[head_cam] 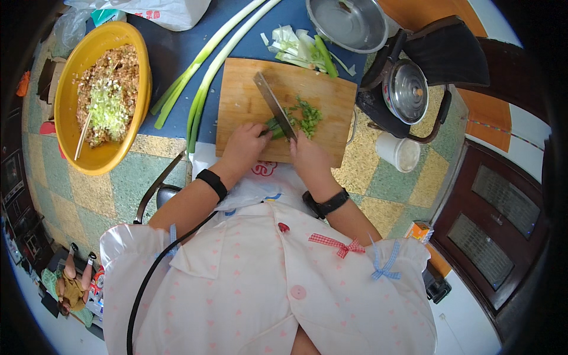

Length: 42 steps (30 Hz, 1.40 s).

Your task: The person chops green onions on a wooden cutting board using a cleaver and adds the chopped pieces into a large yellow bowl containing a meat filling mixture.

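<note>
My right hand (308, 153) grips the handle of a kitchen cleaver (271, 100), whose blade lies across the green scallion leaves (277, 131) on a wooden cutting board (239, 95). My left hand (246, 144) holds the uncut leaves down, its fingertips just left of the blade. To the right of the blade sits a small pile of chopped green scallion (309, 116). Two long scallions (222, 55) lie on the blue table left of the board. Sliced white and green scallion pieces (297, 46) are heaped behind the board.
At left, a yellow basin (142, 84) holds minced filling, chopped scallion and chopsticks. A metal bowl (350, 26) stands at the back right. On a chair right of the board is a lidded pot (406, 91). A white bucket (397, 153) is below. Another person (73, 284) sits far left.
</note>
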{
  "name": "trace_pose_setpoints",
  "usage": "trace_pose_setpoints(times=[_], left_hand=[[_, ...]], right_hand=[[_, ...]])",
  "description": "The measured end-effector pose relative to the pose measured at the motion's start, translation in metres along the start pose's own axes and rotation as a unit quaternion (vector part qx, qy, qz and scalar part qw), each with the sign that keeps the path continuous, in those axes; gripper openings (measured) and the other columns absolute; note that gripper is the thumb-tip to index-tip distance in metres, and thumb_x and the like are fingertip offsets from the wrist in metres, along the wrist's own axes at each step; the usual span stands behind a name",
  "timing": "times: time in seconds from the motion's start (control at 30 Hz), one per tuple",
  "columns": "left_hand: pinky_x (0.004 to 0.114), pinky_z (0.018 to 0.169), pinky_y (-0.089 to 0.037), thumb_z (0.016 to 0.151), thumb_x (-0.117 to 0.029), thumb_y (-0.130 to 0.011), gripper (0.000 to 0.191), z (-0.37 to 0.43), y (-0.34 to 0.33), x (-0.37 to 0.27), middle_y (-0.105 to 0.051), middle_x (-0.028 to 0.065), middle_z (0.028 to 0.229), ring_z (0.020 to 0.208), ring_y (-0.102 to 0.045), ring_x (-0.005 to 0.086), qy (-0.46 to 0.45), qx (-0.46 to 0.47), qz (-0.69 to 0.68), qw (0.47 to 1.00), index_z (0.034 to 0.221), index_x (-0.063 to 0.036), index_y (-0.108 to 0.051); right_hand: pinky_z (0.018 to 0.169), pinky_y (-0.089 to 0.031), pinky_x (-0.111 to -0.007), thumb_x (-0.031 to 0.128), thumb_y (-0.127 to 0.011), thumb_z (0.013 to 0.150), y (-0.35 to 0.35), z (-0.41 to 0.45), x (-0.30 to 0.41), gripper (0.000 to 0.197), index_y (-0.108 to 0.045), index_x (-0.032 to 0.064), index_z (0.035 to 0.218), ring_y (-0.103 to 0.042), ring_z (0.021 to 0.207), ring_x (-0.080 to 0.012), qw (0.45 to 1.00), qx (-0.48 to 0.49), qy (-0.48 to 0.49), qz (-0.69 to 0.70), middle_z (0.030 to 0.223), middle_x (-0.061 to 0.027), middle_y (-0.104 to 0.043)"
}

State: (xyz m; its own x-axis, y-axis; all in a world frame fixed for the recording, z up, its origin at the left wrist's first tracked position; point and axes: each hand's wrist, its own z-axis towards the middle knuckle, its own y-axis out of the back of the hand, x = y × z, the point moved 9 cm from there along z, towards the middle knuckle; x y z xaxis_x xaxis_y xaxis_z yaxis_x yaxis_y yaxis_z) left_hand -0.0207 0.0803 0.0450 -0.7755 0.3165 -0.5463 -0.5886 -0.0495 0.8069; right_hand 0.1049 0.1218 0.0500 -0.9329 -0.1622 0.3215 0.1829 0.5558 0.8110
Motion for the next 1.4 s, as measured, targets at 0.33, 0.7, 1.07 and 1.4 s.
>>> trace_pose_setpoints(times=[0.33, 0.7, 1.07, 1.4], left_hand=[[0.034, 0.076, -0.05, 0.075, -0.008, -0.06, 0.022, 0.011, -0.003, -0.004, -0.061, 0.0076, 0.093, 0.089, -0.057, 0.0244, -0.014, 0.02, 0.006, 1.0, 0.095, -0.0041, -0.069], [0.034, 0.084, -0.049, 0.077, -0.007, -0.059, 0.024, 0.021, -0.015, 0.003, -0.063, 0.0106, 0.102, 0.095, -0.058, 0.0276, 0.004, 0.051, -0.014, 0.999, 0.1, -0.0031, -0.066], [0.036, 0.079, -0.049, 0.074, -0.007, -0.06, 0.02, 0.023, -0.012, 0.003, -0.062, 0.0094, 0.095, 0.089, -0.058, 0.0275, 0.023, 0.066, -0.03, 0.997, 0.093, -0.0039, -0.064], [0.034, 0.078, -0.048, 0.074, -0.011, -0.058, 0.016, 0.021, -0.01, 0.005, -0.058, 0.0061, 0.087, 0.088, -0.057, 0.0236, 0.005, -0.003, -0.024, 1.0, 0.087, -0.0072, -0.065]], right_hand=[[0.063, -0.048, -0.052, 0.026, -0.048, 0.095, 0.021, 0.016, -0.032, 0.026, -0.058, 0.0022, 0.094, -0.062, 0.073, -0.0425, 0.963, -0.167, 0.042, 0.208, 0.077, -0.0261, -0.063], [0.057, -0.047, -0.052, 0.026, -0.047, 0.096, 0.019, -0.007, -0.011, 0.022, -0.054, 0.0047, 0.095, -0.062, 0.065, -0.0412, 0.996, -0.073, 0.058, 0.016, 0.069, -0.0209, -0.063], [0.062, -0.049, -0.052, 0.028, -0.046, 0.096, 0.006, 0.032, -0.007, 0.026, -0.055, 0.0039, 0.096, -0.063, 0.071, -0.0425, 0.997, -0.062, -0.011, 0.048, 0.075, -0.0236, -0.064], [0.059, -0.047, -0.051, 0.026, -0.049, 0.094, 0.021, -0.001, -0.005, 0.023, -0.057, 0.0038, 0.094, -0.061, 0.066, -0.0418, 0.995, -0.071, 0.059, 0.041, 0.07, -0.0221, -0.063]])
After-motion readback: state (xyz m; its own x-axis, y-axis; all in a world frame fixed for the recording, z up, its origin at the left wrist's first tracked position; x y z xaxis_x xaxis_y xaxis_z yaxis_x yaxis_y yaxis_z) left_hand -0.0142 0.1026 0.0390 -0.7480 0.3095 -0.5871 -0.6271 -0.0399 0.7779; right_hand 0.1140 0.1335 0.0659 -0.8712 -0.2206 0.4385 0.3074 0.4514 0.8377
